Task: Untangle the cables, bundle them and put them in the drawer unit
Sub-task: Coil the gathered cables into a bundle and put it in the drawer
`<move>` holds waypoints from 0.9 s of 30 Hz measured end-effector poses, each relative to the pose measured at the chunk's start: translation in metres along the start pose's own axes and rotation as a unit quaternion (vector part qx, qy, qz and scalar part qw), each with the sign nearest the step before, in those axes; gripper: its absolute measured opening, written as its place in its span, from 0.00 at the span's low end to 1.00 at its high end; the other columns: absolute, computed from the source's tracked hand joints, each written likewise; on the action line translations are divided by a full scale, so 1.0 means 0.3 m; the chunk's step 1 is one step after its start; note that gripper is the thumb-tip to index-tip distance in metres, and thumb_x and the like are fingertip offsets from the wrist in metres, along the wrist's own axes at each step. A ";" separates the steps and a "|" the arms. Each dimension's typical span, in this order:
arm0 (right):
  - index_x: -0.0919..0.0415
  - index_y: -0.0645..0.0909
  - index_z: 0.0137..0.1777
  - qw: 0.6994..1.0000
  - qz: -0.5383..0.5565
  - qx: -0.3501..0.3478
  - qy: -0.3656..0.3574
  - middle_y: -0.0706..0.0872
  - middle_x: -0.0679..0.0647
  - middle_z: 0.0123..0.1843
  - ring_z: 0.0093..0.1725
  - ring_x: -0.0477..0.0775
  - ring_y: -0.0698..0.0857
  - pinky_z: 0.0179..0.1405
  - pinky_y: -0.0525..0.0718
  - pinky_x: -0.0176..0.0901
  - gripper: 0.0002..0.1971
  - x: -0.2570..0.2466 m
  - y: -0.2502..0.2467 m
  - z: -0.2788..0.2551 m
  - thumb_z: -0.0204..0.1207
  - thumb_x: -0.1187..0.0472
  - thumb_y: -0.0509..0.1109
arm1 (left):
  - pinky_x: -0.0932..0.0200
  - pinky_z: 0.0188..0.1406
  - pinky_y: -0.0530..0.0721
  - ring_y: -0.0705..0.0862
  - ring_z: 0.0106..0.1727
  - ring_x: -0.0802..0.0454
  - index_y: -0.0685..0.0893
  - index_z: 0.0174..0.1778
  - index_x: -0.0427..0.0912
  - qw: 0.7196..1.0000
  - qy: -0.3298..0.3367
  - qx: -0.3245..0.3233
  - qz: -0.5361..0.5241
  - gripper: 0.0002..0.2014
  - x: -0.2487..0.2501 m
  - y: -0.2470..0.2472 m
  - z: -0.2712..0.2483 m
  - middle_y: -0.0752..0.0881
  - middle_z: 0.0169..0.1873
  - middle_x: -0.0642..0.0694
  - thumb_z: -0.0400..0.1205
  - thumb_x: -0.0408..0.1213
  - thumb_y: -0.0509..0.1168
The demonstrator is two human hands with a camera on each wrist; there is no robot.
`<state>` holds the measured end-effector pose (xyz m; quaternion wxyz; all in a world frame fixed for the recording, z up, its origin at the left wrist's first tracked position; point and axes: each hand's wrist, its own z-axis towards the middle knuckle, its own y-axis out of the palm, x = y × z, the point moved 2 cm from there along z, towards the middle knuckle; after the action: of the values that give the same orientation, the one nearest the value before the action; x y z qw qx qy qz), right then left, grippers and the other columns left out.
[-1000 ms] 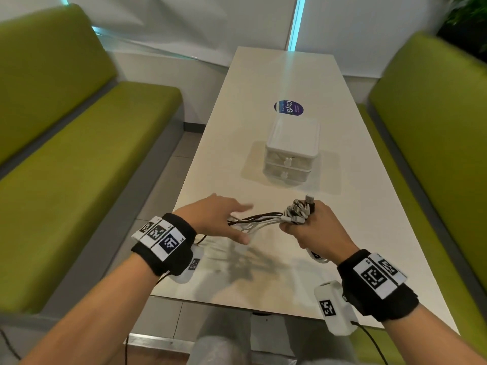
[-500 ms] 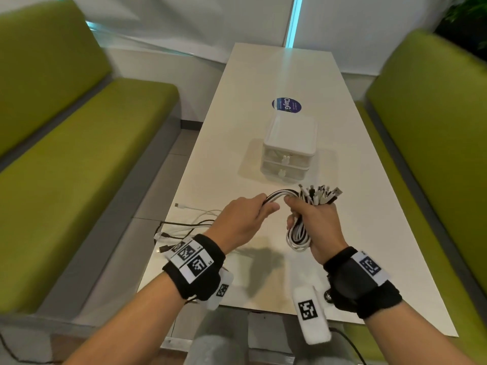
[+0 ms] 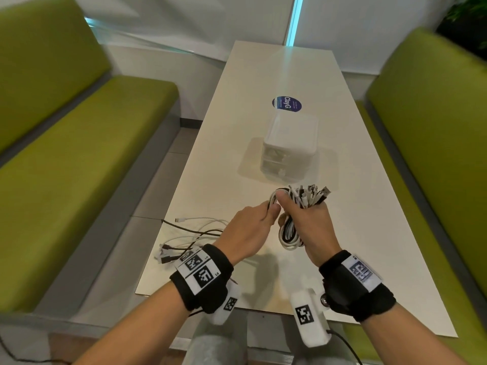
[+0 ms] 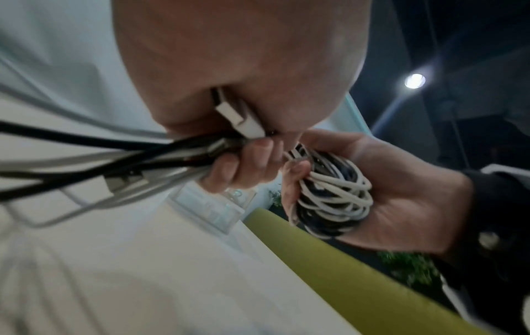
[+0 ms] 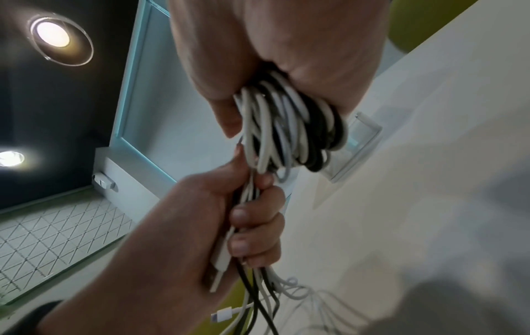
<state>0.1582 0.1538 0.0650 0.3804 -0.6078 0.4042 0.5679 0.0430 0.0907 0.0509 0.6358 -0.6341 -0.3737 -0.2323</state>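
Above the white table (image 3: 369,233), the right hand (image 3: 313,227) fists a coiled bundle of black and white cables (image 3: 288,233), plug ends (image 3: 309,196) fanning out above its knuckles. The left hand (image 3: 247,233), knuckles up, curls its fingers (image 5: 258,217) round the loose cable tails (image 3: 195,230) trailing leftward from the grip. Beyond both fists stands the closed drawer unit (image 3: 288,146).

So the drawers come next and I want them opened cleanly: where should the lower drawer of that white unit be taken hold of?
At the small tab on the drawer unit's front, reached from the near side; the fronts face the person. Both hands are full.
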 end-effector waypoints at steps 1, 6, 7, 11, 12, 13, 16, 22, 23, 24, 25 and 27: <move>0.62 0.84 0.39 1.000 -0.008 0.011 -0.006 0.85 0.50 0.28 0.28 0.50 0.82 0.30 0.80 0.42 0.09 0.003 0.002 0.001 0.72 0.57 0.79 | 0.45 0.39 0.78 0.80 0.33 0.44 0.73 0.41 0.48 0.999 0.010 -0.007 0.043 0.22 0.013 0.005 -0.004 0.82 0.31 0.46 0.89 0.56 0.41; 0.57 0.77 0.34 0.997 -0.047 0.048 0.038 0.83 0.51 0.29 0.31 0.50 0.82 0.38 0.86 0.51 0.21 0.035 0.013 0.010 0.56 0.50 0.87 | 0.46 0.35 0.78 0.81 0.36 0.37 0.77 0.47 0.38 0.955 0.067 -0.042 0.286 0.11 0.049 0.043 -0.008 0.83 0.37 0.39 0.88 0.36 0.50; 0.57 0.76 0.33 0.997 -0.046 0.050 0.048 0.82 0.51 0.28 0.31 0.51 0.82 0.39 0.86 0.52 0.22 0.038 0.010 0.010 0.55 0.49 0.87 | 0.47 0.34 0.77 0.79 0.35 0.38 0.78 0.48 0.38 0.945 0.077 -0.053 0.314 0.10 0.056 0.045 -0.009 0.83 0.38 0.38 0.86 0.34 0.52; 0.56 0.74 0.28 0.994 -0.053 0.055 0.072 0.79 0.53 0.26 0.30 0.54 0.80 0.34 0.83 0.54 0.17 0.057 -0.009 0.013 0.59 0.60 0.83 | 0.51 0.33 0.66 0.69 0.30 0.43 0.79 0.50 0.35 0.915 0.116 -0.102 0.372 0.11 0.085 0.048 -0.015 0.75 0.35 0.42 0.87 0.33 0.52; 0.54 0.72 0.24 0.993 -0.071 0.059 0.070 0.77 0.51 0.24 0.28 0.54 0.78 0.32 0.80 0.53 0.17 0.063 -0.013 0.013 0.59 0.63 0.81 | 0.51 0.33 0.65 0.69 0.31 0.43 0.78 0.50 0.35 0.918 0.111 -0.107 0.365 0.11 0.087 0.050 -0.018 0.75 0.35 0.42 0.88 0.35 0.51; 0.54 0.71 0.22 0.992 -0.089 0.063 0.066 0.75 0.48 0.21 0.27 0.54 0.76 0.31 0.77 0.50 0.17 0.068 -0.015 0.015 0.59 0.64 0.78 | 0.51 0.34 0.65 0.70 0.32 0.43 0.78 0.51 0.35 0.921 0.107 -0.109 0.357 0.12 0.089 0.053 -0.022 0.78 0.37 0.40 0.89 0.37 0.51; 0.52 0.71 0.19 0.990 -0.094 0.084 0.060 0.75 0.45 0.20 0.26 0.53 0.75 0.30 0.76 0.48 0.17 0.061 -0.016 0.020 0.60 0.66 0.75 | 0.50 0.34 0.69 0.79 0.36 0.38 0.76 0.56 0.36 0.937 0.114 -0.087 0.320 0.14 0.078 0.050 -0.024 0.85 0.43 0.38 0.89 0.43 0.51; 0.70 0.81 0.41 0.991 0.080 0.089 0.058 0.84 0.61 0.29 0.25 0.55 0.84 0.26 0.83 0.43 0.07 -0.017 -0.010 0.032 0.71 0.69 0.77 | 0.45 0.40 0.81 0.84 0.38 0.43 0.71 0.55 0.46 0.987 0.071 -0.018 0.146 0.14 0.050 0.008 -0.024 0.87 0.39 0.45 0.87 0.53 0.53; 0.69 0.81 0.43 0.989 0.098 0.092 0.058 0.84 0.60 0.29 0.26 0.55 0.85 0.27 0.83 0.44 0.08 -0.018 -0.004 0.032 0.72 0.68 0.78 | 0.44 0.41 0.81 0.84 0.38 0.43 0.71 0.55 0.46 0.989 0.067 -0.010 0.130 0.14 0.049 0.008 -0.024 0.87 0.38 0.45 0.87 0.54 0.52; 0.69 0.81 0.46 0.987 0.114 0.097 0.058 0.84 0.60 0.30 0.27 0.56 0.85 0.29 0.84 0.46 0.10 -0.016 0.002 0.034 0.71 0.67 0.78 | 0.44 0.41 0.81 0.84 0.38 0.44 0.70 0.56 0.46 0.992 0.064 -0.002 0.111 0.14 0.050 0.010 -0.027 0.87 0.38 0.46 0.87 0.54 0.52; 0.69 0.80 0.48 0.985 0.127 0.104 0.061 0.84 0.60 0.31 0.29 0.58 0.85 0.31 0.84 0.48 0.11 -0.011 0.006 0.036 0.71 0.66 0.79 | 0.45 0.40 0.81 0.84 0.37 0.45 0.69 0.55 0.47 0.994 0.062 0.004 0.092 0.13 0.050 0.012 -0.030 0.87 0.37 0.47 0.88 0.54 0.52; 0.67 0.79 0.48 0.981 0.145 0.109 0.065 0.82 0.61 0.30 0.30 0.59 0.84 0.31 0.83 0.50 0.12 -0.011 0.010 0.034 0.72 0.65 0.79 | 0.54 0.32 0.77 0.82 0.33 0.51 0.66 0.52 0.50 0.997 0.060 0.011 0.047 0.11 0.044 0.020 -0.042 0.84 0.33 0.51 0.88 0.53 0.54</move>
<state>0.1515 0.1623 0.0675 0.3307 -0.5331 0.5715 0.5289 0.0580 0.0812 0.0582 0.6740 -0.6291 -0.3072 -0.2358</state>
